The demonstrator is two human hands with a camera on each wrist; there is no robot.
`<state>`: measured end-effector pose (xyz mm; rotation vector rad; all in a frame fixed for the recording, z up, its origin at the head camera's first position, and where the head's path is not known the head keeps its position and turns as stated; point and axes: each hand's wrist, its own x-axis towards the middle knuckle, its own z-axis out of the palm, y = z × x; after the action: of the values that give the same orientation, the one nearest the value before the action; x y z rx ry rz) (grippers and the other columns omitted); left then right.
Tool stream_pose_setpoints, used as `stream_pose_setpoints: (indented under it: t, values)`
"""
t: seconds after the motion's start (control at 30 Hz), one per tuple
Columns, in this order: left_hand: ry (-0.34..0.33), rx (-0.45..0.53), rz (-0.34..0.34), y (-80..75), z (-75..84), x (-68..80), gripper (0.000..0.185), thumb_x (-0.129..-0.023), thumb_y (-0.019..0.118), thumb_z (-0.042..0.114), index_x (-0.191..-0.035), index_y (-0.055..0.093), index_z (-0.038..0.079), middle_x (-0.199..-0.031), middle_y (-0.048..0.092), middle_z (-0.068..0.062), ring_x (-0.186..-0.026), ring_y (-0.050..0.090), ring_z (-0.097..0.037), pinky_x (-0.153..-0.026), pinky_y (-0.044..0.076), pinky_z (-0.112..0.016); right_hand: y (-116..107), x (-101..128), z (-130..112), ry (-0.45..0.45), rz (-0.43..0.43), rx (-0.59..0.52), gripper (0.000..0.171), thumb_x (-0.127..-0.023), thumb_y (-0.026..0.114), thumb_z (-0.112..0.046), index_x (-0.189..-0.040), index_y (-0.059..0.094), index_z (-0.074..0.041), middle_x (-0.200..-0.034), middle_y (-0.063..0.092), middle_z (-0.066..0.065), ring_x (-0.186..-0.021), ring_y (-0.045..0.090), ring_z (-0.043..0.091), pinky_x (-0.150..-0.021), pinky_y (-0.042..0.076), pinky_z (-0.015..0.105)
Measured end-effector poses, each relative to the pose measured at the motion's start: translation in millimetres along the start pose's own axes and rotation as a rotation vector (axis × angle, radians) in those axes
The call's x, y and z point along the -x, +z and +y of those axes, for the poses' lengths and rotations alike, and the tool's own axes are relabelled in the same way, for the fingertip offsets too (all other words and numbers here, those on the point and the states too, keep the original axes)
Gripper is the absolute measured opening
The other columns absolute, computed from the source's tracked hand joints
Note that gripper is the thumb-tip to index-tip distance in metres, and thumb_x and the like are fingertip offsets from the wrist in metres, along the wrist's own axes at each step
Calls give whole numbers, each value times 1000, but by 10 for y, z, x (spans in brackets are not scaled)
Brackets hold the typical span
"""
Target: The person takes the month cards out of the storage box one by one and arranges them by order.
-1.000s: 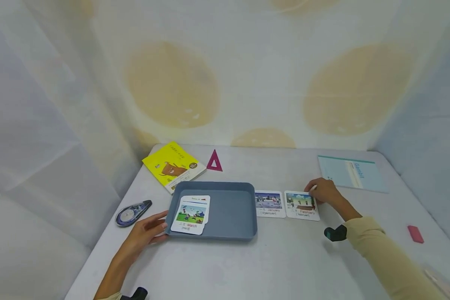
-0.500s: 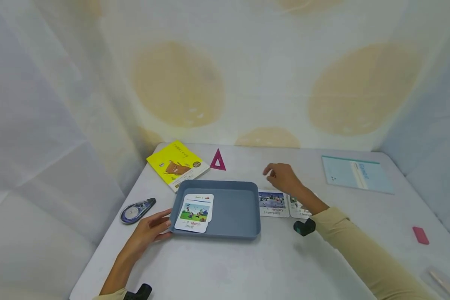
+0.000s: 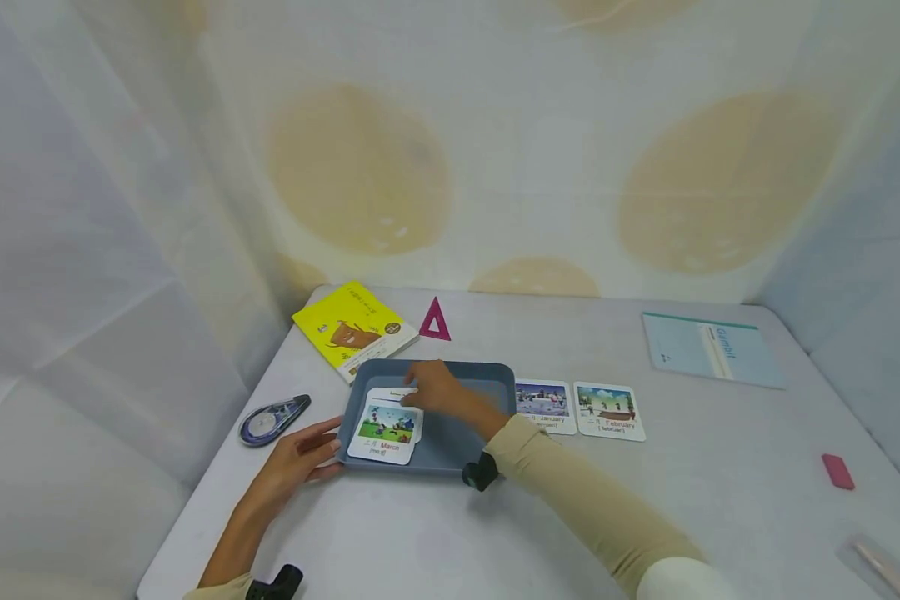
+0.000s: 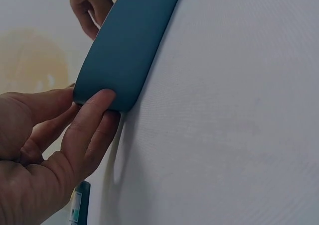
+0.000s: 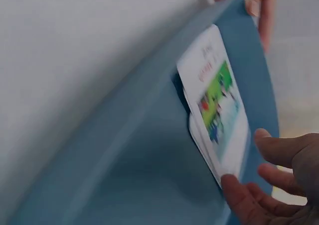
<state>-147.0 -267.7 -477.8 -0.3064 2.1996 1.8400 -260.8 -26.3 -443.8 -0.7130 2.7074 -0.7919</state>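
A blue-grey tray (image 3: 444, 450) lies on the table with a small stack of picture cards at its left; the March card (image 3: 385, 435) is on top. My left hand (image 3: 291, 467) grips the tray's near left corner; in the left wrist view, its fingers (image 4: 82, 128) press the outer wall. Over the tray, my right hand (image 3: 438, 392) reaches to the far end of the stack. In the right wrist view, its thumb and fingers stand apart beside the cards, holding nothing. The January card (image 3: 546, 404) and February card (image 3: 610, 411) lie side by side, right of the tray.
Behind the tray are a yellow book (image 3: 352, 329) and a magenta triangle (image 3: 436, 321). A correction tape dispenser (image 3: 272, 419) lies at left. On the right are a light blue booklet (image 3: 712, 350), a pink rectangular piece (image 3: 837, 472) and a clear packet (image 3: 881, 567).
My right hand has let go of the February card and moved left over the tray to the card stack. The left hand has stayed at the tray's corner.
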Motion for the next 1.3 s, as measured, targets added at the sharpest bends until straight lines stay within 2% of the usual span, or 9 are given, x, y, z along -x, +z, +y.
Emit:
stream_pose_setpoints:
  t: [0.13, 0.3, 0.4, 0.6, 0.8, 0.9, 1.07, 1.2, 1.3]
  values:
    - [-3, 2, -6, -9, 0, -10, 52, -90, 64, 12, -139, 48, 11, -134, 48, -21, -106, 60, -24, -85, 55, -35, 175, -2, -128, 71, -36, 8, 47, -79, 78, -24, -118, 60, -5, -107, 62, 5, -91, 51, 16, -76, 53, 24]
    - [1, -3, -18, -6, -3, -22, 53, -90, 65, 13, -140, 47, 11, -133, 48, -22, -106, 61, -25, -85, 55, -36, 236, 27, -183, 63, -13, 102, 46, -73, 83, -20, -113, 64, -6, -98, 62, 3, -88, 50, 16, -74, 52, 26]
    - [2, 1, -19, 4, -6, -28, 53, -89, 66, 13, -139, 49, 11, -132, 50, -21, -106, 61, -26, -85, 56, -35, 230, 21, -156, 69, -11, 119, 44, -70, 85, -17, -108, 65, -5, -97, 64, 4, -88, 54, 16, -75, 53, 26]
    - [1, -12, -18, 26, -10, -40, 52, -89, 66, 14, -139, 49, 13, -132, 50, -21, -106, 61, -25, -85, 56, -35, 164, 5, -23, 52, -7, 102, 36, -72, 83, -11, -104, 67, -5, -99, 67, 5, -88, 57, 17, -78, 54, 26]
    - [12, -10, -23, 29, 0, -46, 52, -90, 65, 12, -139, 48, 12, -131, 51, -21, -105, 62, -26, -84, 56, -35, -9, 29, 64, 42, -2, 61, 22, -75, 79, -7, -96, 72, -8, -100, 67, 6, -82, 56, 16, -71, 53, 24]
    - [15, -8, -26, 27, -4, -49, 52, -90, 65, 12, -139, 48, 12, -131, 51, -21, -104, 62, -26, -84, 56, -35, -107, 54, 111, 64, -34, -16, 21, -78, 76, -4, -98, 72, -10, -98, 67, 5, -75, 58, 15, -64, 55, 22]
    - [12, -2, -34, 16, -19, -50, 53, -89, 66, 13, -140, 48, 12, -131, 51, -21, -104, 62, -25, -85, 56, -35, -432, 170, 211, 124, -64, -200, 19, -84, 69, -2, -101, 70, -11, -92, 64, 7, -75, 60, 18, -61, 59, 29]
    - [5, -6, -24, -4, -25, -38, 53, -90, 65, 16, -140, 48, 13, -132, 50, -21, -105, 61, -25, -85, 55, -36, -901, 359, 380, 137, -41, -259, 17, -88, 64, -4, -104, 67, -11, -93, 64, 10, -79, 60, 21, -65, 60, 34]
    - [-8, -17, -6, -16, -26, -23, 53, -90, 65, 17, -140, 47, 13, -133, 49, -22, -106, 61, -25, -85, 56, -35, -1294, 564, 628, 151, -26, -280, 19, -91, 59, -5, -109, 64, -8, -100, 62, 14, -81, 60, 23, -67, 58, 36]
